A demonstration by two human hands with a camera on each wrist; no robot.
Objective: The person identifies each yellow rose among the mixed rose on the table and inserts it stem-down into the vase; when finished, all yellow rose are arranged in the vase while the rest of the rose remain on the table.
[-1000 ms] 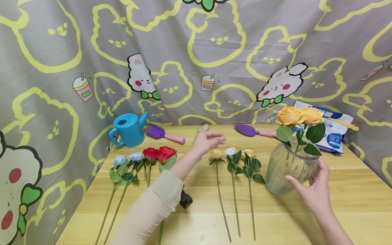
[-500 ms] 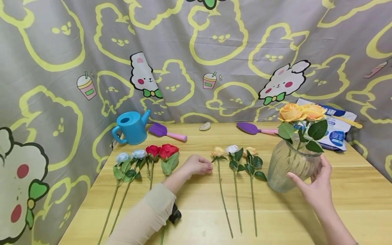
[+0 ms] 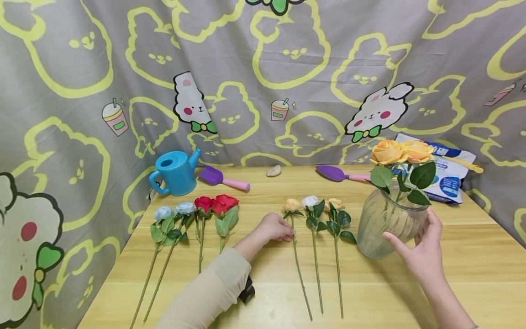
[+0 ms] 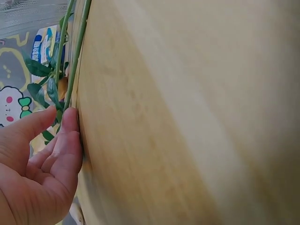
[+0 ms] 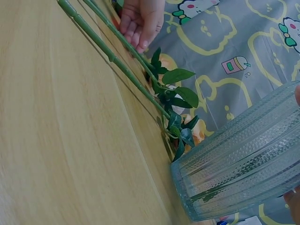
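At twelve o'clock my left hand (image 3: 276,227), pinch unclear, could drop the pale-yellow, thin-stemmed rose (image 3: 292,205) if caught shallowly; my right hand (image 3: 427,252) grips the ribbed clear-glass vase (image 3: 379,225).

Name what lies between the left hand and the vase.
The head view shows a yellow rose by the left hand, then a white rose, then another yellow rose.

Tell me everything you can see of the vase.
The vase is clear, faintly bluish and looks like glass, with ribbed, dimpled sides and a round, open mouth. Two yellow roses rise from it, their stems showing inside. It is at the right of the table, leaning rightward in the head view; whether its base rests flat is unclear. The right hand holds it.
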